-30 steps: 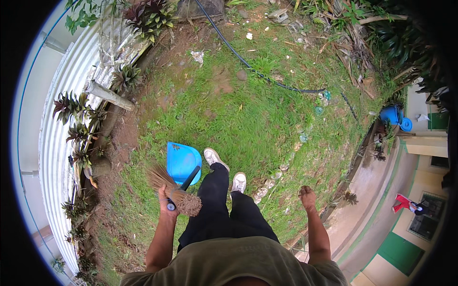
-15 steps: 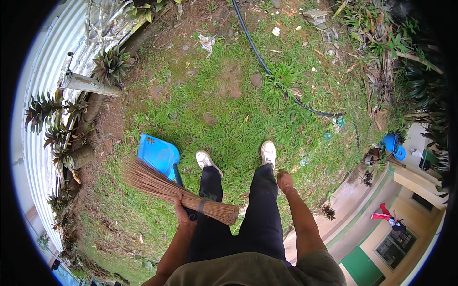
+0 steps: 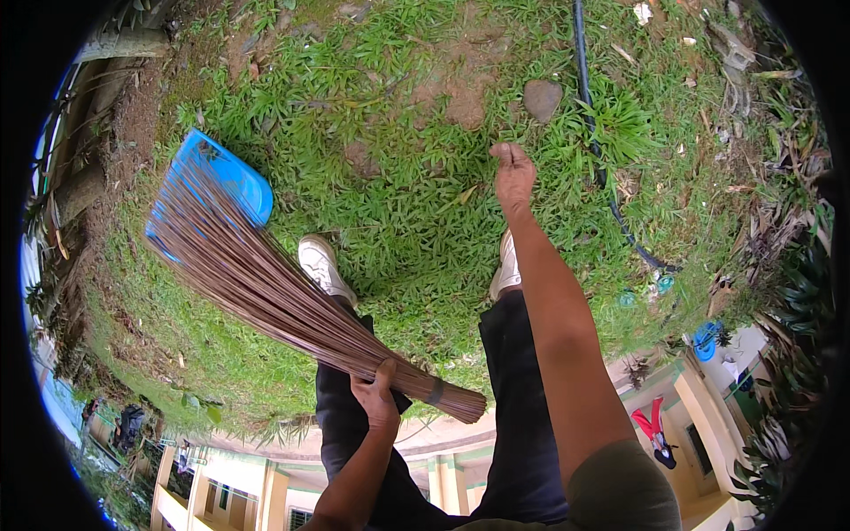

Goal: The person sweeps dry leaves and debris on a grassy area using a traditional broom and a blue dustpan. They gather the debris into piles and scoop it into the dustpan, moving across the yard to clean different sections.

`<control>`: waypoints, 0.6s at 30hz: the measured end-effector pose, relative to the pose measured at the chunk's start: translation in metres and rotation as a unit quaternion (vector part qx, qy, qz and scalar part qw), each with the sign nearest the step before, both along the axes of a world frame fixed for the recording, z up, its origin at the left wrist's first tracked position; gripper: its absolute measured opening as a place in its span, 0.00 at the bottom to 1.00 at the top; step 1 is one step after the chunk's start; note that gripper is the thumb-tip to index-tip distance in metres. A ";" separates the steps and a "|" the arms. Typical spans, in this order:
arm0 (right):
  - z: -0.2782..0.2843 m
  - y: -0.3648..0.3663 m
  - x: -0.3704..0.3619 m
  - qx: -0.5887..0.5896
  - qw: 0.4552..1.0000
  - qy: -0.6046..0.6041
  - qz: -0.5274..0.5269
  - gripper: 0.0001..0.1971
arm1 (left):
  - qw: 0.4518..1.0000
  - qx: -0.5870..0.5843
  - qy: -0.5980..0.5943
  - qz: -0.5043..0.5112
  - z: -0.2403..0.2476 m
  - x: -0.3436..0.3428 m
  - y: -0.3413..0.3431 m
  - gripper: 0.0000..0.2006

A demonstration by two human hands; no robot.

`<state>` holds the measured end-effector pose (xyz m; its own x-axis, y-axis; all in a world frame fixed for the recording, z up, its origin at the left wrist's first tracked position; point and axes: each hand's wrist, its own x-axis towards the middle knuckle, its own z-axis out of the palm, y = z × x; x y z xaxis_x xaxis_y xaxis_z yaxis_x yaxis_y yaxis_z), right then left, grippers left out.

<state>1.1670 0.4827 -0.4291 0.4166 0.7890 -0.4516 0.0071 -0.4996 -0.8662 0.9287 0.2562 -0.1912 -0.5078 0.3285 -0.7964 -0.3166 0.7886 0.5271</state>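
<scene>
The left hand (image 3: 376,403) clasps the broom (image 3: 292,305); the right arm (image 3: 567,336) stretches far, its hand (image 3: 514,180) loosely bunched, contents unclear.

A person (image 3: 563,327) wears a short-sleeved, dark olive-green shirt (image 3: 624,487), long black trousers (image 3: 518,385) with straight legs, and white shoes (image 3: 320,264).

Smooth plastic dustpan (image 3: 245,184), rough woody-bristled broom (image 3: 283,298)

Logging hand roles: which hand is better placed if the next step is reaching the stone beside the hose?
Probably the right hand: it extends closer to the stone, with nothing visibly held, while the left hand grips the broom.
</scene>
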 end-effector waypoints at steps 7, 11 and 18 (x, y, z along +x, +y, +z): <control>0.029 -0.037 0.022 -0.152 0.964 0.010 -0.220 0.11 | 1.000 -0.014 0.022 0.003 -0.007 0.017 0.013 0.21; 0.078 -0.069 0.010 -0.079 0.959 -0.257 0.095 0.09 | 1.000 -0.029 0.002 -0.010 -0.005 0.015 0.015 0.21; -0.005 0.010 -0.011 0.042 0.800 -0.408 0.437 0.14 | 0.999 -0.040 -0.001 -0.022 0.002 0.010 0.028 0.21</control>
